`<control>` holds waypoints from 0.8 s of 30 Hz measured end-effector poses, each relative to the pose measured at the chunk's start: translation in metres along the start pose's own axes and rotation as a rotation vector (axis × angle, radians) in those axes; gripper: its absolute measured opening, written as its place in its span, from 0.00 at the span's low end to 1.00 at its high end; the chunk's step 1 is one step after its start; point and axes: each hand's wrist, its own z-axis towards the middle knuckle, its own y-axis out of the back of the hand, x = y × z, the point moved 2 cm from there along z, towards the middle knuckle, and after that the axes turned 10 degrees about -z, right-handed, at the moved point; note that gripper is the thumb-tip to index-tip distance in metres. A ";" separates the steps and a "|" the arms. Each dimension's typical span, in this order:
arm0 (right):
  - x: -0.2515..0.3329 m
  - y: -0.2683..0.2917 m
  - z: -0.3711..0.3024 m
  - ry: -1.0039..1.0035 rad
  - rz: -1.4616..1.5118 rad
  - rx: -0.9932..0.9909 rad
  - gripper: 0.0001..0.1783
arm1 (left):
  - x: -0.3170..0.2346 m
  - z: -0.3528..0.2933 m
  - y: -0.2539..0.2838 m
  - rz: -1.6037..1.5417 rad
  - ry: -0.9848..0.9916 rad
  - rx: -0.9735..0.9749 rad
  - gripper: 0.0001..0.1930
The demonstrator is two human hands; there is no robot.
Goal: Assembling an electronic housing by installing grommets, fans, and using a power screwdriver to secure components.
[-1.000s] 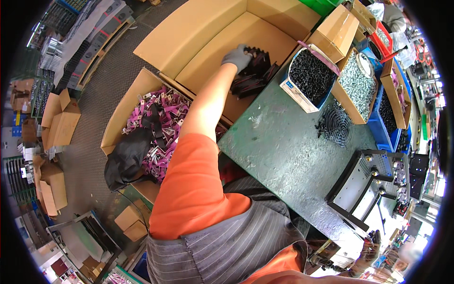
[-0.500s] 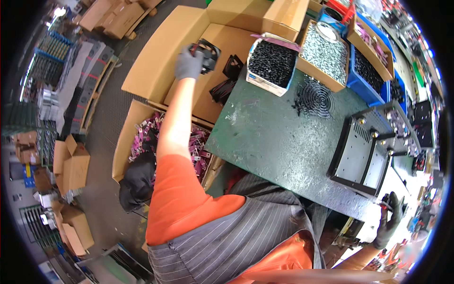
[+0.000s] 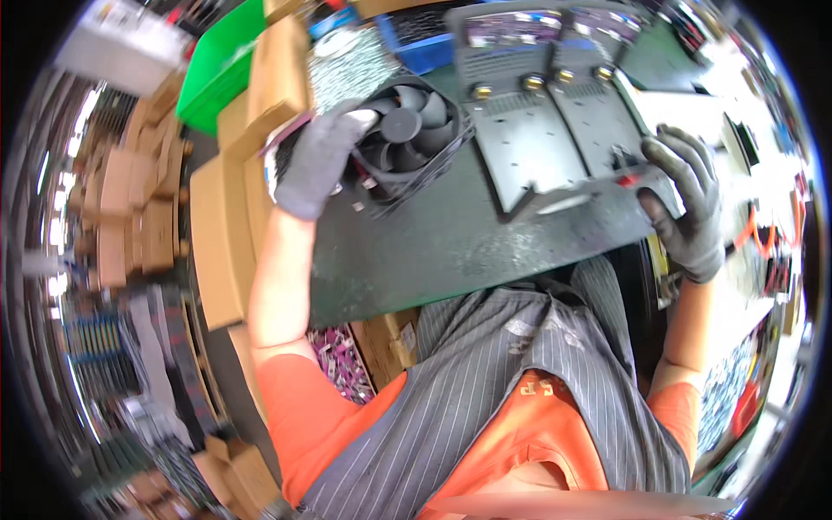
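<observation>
My left hand (image 3: 319,165), in a grey glove, is closed on the left edge of a black cooling fan (image 3: 400,126). It holds the fan above the green bench, with the blades showing. To its right lies a black and grey metal chassis (image 3: 530,156) with two flat panels and brass-coloured round fittings. My right hand (image 3: 689,204), also gloved, is beside the chassis's near right corner, thumb and fingers apart. A small red piece (image 3: 628,180) shows at that corner, too blurred to name. Whether the fingertips touch the chassis is unclear.
The green bench (image 3: 381,277) runs in front of me. Behind the fan stand a carton of small silvery parts (image 3: 351,69) and a blue bin (image 3: 425,54). Cardboard boxes (image 3: 221,234) and a green crate (image 3: 221,65) are at the left. Pink-purple parts (image 3: 342,360) fill a box below the bench edge.
My left hand has brought the fan from over the large cardboard box to above the bench near the chassis. My view has turned right; my right hand remains near the chassis corner.
</observation>
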 end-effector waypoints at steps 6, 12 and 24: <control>-0.027 0.034 -0.097 -0.373 0.017 -0.315 0.25 | 0.089 0.110 -0.138 0.093 -0.097 0.371 0.18; -0.078 0.022 -0.223 -0.947 0.208 -0.498 0.22 | 0.108 0.116 -0.211 0.207 0.102 0.537 0.29; -0.069 -0.012 -0.231 -0.873 1.332 -0.097 0.26 | 0.005 0.046 -0.074 0.888 -0.045 0.155 0.17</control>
